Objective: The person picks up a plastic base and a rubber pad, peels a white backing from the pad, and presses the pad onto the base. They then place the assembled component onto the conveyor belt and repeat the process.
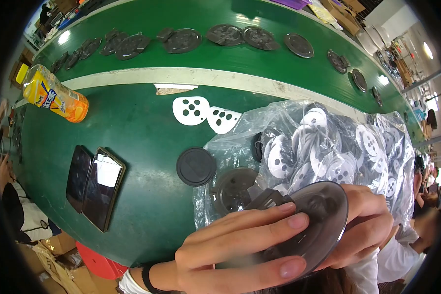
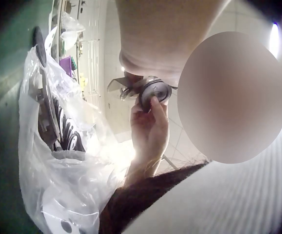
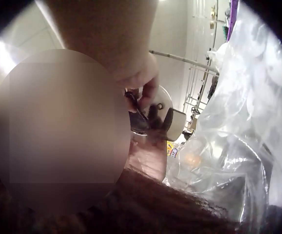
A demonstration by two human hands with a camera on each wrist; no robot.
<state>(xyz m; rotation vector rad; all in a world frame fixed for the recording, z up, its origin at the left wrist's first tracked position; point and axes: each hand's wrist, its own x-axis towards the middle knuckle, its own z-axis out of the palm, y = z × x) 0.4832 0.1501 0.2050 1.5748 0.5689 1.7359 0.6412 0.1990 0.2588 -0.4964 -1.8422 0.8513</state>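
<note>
A smoky see-through plastic lid [image 1: 323,225] with a dark tab is tilted up between both hands. My left hand [image 1: 220,250] lies across its near face, fingers and thumb spread over it and holding it. My right hand [image 1: 365,225] grips the lid from the far side, its fingers curled and partly hidden. In the left wrist view, the right thumb presses a dark round part [image 2: 156,90]. Below the hands, another smoky lid [image 1: 230,188] lies by a clear plastic bag [image 1: 250,122] full of white plates with holes. A black disc [image 1: 196,166] sits left of the bag.
Two white plates with holes [image 1: 191,110] lie behind the disc. Two phones [image 1: 103,188] and an orange drink bottle [image 1: 54,95] are on the left. Beyond a pale ledge [image 1: 132,76], a green belt [image 1: 201,14] carries several smoky lids. A red stool [image 1: 95,262] stands below the table.
</note>
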